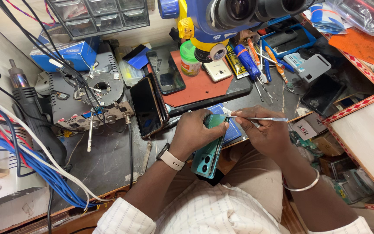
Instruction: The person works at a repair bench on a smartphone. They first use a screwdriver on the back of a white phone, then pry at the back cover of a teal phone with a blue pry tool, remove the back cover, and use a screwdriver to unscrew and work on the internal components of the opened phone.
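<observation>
Left hand [193, 132]: you grip the teal phone [208, 151], tilted on edge, at the worktop's [109, 151] front edge | Right hand [262, 130]: you pinch a thin metal tool [260, 118], tip touching the phone's top end | Nearby: dark phones [148, 106] just left of your left hand; red mat [195, 82] and microscope [221, 21] behind.
</observation>
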Motion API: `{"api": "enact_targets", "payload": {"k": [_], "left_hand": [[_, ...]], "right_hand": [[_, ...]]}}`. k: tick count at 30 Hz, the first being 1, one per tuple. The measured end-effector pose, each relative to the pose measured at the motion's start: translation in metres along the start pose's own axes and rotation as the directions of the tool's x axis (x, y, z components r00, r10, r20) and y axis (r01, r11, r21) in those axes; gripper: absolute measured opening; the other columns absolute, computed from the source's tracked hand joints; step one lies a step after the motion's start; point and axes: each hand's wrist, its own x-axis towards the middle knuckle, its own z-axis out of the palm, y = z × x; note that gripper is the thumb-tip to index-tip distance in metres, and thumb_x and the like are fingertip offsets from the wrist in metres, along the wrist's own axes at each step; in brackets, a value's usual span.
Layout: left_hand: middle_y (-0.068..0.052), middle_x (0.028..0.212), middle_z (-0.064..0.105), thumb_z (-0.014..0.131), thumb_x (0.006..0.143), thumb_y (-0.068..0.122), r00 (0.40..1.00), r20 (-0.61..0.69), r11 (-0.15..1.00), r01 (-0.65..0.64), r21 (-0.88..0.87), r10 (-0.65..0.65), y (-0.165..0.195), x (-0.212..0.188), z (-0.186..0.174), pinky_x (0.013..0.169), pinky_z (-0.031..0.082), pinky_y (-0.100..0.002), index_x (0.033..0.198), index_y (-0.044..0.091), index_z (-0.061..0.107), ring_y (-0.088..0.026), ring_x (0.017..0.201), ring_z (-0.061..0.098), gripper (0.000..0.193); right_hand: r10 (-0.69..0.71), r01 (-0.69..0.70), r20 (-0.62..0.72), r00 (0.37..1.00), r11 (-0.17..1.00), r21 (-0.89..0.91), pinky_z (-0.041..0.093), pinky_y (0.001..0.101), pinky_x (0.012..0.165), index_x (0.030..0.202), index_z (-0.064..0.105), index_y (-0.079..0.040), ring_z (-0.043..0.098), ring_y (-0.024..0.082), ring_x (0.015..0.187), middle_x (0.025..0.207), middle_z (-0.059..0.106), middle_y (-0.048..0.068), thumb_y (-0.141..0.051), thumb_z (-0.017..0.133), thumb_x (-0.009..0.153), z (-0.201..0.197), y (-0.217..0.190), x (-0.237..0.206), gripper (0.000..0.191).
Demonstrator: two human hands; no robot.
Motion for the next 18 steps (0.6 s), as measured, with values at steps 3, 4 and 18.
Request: {"api": "enact_targets", "payload": {"k": [3, 4, 18], "left_hand": [[-0.021, 0.080, 0.074, 0.076, 0.070, 0.055, 1.000, 0.013, 1.000, 0.026, 0.010, -0.026, 0.000, 0.001, -0.001, 0.072, 0.060, -0.041, 0.100, -0.004, 0.075, -0.032, 0.074, 0.076, 0.066], [-0.021, 0.080, 0.074, 0.076, 0.070, 0.055, 0.999, 0.015, 0.999, 0.031, 0.016, -0.031, 0.000, 0.001, -0.001, 0.072, 0.060, -0.041, 0.100, -0.004, 0.075, -0.032, 0.074, 0.076, 0.066], [-0.023, 0.086, 0.075, 0.076, 0.071, 0.056, 0.984, 0.177, 1.000, 0.025, -0.008, -0.023, -0.014, 0.014, -0.008, 0.074, 0.059, -0.040, 0.098, -0.004, 0.075, -0.032, 0.080, 0.077, 0.066]], "right_hand": [[-0.023, 0.023, 0.007, 1.000, 1.000, -0.004, 0.061, 0.0274, 0.085, 0.105, 0.070, 0.000, 0.075, 0.015, 0.098, 0.107, 0.078, 0.012, -0.002, 0.070, 0.097, 0.003, 0.001, 0.002, 0.008], [-0.045, 0.046, 0.006, 0.999, 0.999, -0.013, 0.061, 0.0274, 0.085, 0.105, 0.070, 0.000, 0.075, 0.015, 0.098, 0.107, 0.078, 0.012, -0.002, 0.070, 0.097, 0.004, 0.001, 0.004, 0.008], [-0.118, 0.118, -0.018, 0.993, 0.993, 0.017, 0.061, 0.0286, 0.083, 0.104, 0.070, 0.002, 0.075, 0.018, 0.094, 0.104, 0.077, 0.013, 0.001, 0.070, 0.096, 0.008, 0.007, 0.005, 0.007]]}}
